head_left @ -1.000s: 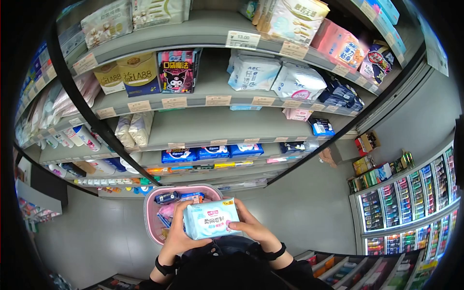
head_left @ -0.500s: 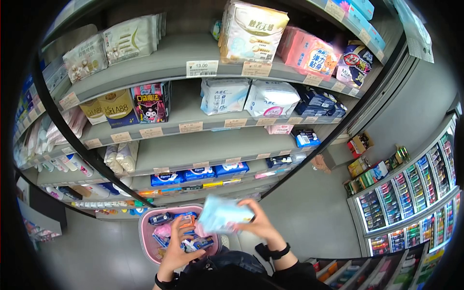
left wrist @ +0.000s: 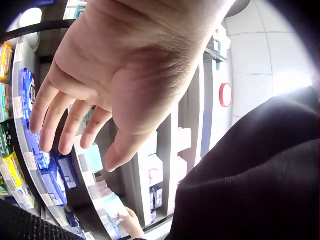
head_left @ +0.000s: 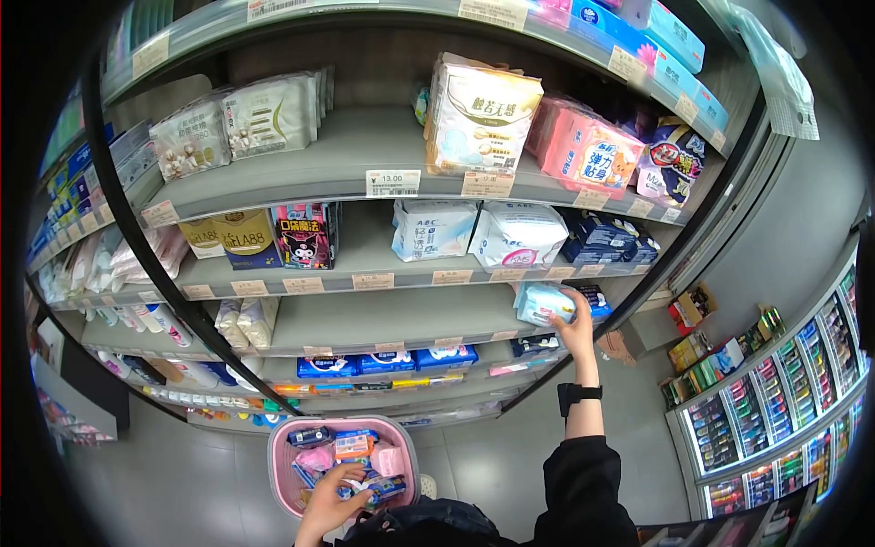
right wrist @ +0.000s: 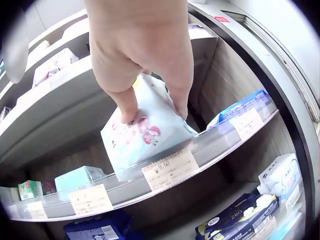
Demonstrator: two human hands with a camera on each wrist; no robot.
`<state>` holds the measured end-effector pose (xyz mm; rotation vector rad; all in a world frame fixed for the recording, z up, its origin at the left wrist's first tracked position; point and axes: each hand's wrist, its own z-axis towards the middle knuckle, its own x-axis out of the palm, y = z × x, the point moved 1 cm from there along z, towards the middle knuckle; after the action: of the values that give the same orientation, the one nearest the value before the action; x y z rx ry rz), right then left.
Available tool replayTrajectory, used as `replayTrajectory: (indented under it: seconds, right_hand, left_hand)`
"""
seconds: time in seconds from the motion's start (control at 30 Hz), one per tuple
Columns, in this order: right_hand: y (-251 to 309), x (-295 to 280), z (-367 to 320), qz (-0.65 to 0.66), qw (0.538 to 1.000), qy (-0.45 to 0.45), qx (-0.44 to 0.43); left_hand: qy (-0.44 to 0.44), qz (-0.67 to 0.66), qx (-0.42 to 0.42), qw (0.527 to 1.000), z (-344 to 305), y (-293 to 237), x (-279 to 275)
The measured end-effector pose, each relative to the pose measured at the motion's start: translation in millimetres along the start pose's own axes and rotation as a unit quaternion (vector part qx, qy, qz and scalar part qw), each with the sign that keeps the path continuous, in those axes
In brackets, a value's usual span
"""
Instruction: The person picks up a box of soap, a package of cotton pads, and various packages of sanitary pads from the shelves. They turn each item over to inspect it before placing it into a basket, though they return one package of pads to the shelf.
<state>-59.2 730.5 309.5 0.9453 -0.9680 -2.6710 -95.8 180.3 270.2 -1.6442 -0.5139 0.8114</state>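
My right hand [head_left: 576, 330] reaches out to a lower shelf at the right and grips a light blue pack of sanitary pads [head_left: 543, 304]. In the right wrist view, thumb and fingers pinch this pack [right wrist: 131, 146] from both sides. It sits tilted at the shelf's front lip, above a price tag [right wrist: 171, 169]. My left hand [head_left: 334, 501] hovers over the near side of a pink basket [head_left: 275, 465] on the floor, its fingers loosely spread and holding nothing. Colourful packs [head_left: 353, 445] lie inside the basket.
Beside the held pack lies a blue pack [right wrist: 245, 106] on the same shelf. White packs [head_left: 521, 235] fill part of the shelf above. A dark upright post [head_left: 629, 314] borders the shelving on the right. Blue packs [head_left: 387, 362] line the shelf below.
My right hand has carried the light blue pack from above the basket out to the right-hand shelf. The left hand has let go of the pack and stays by the basket.
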Motion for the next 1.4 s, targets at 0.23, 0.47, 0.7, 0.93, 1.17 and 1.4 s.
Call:
replayTrajectory:
  seconds: [0.23, 0.47, 0.7, 0.93, 1.17, 1.4]
  right_hand:
    - [3, 15, 3, -0.091, 0.992, -0.066, 0.057]
    - [9, 16, 6, -0.135, 0.989, -0.057, -0.021]
    - [22, 9, 8, 0.003, 0.997, 0.074, 0.026]
    - [52, 95, -6, 0.176, 0.968, 0.172, 0.050]
    - [74, 119, -7, 0.168, 0.970, 0.170, 0.034]
    - [71, 121, 3, 0.235, 0.930, 0.252, 0.126]
  left_hand:
    - [-0.019, 0.007, -0.005, 1.000, -1, -1, -2]
    - [-0.032, 0.030, 0.016, 0.999, 0, -1, -6]
    - [-0.056, 0.015, 0.014, 0.998, -6, -2, -11]
    - [-0.063, 0.029, 0.015, 0.997, -8, -9, -14]
    - [-0.090, -0.011, 0.000, 0.996, -26, 5, -23]
    - [-0.121, -0.068, -0.064, 0.988, -45, 23, -32]
